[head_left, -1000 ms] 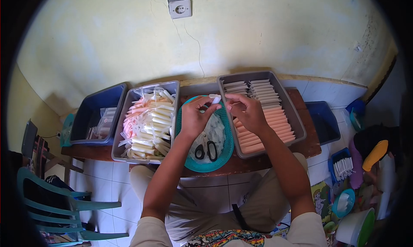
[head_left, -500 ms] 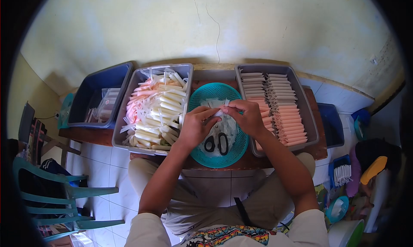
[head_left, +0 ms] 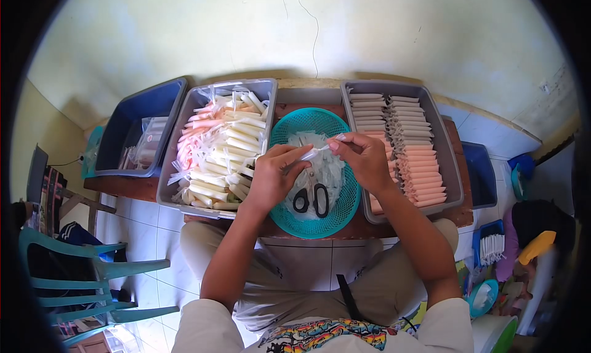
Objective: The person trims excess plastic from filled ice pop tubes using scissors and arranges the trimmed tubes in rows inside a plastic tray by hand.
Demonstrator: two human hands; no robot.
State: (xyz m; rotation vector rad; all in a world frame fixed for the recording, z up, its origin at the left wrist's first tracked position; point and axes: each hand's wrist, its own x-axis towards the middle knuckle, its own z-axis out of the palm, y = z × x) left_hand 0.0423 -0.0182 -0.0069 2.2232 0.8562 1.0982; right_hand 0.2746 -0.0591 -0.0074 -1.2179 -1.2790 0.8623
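Note:
My left hand (head_left: 275, 171) is closed around a small white plastic tube packet (head_left: 317, 151), thumb and forefinger pinching it. At its far end, my right hand (head_left: 362, 158) pinches the narrow twisted plastic between thumb and fingertips. Most of the packet is hidden by my left fingers. Both hands are over a turquoise mesh basket (head_left: 297, 228). In the basket, black-handled scissors (head_left: 319, 199) lie on clear plastic scraps (head_left: 334, 176), blades pointing away from me.
At left, a grey tub (head_left: 269, 107) holds pink and cream tube packets (head_left: 212, 162). A right-hand grey tub (head_left: 452, 168) holds neat rows of pink and pale packets (head_left: 422, 168). A blue tub (head_left: 117, 131) stands far left. Another person (head_left: 523, 242) is low at right.
My hands have moved slightly apart, my right hand to the right, with the twisted plastic now stretched between them. The view has tilted slightly.

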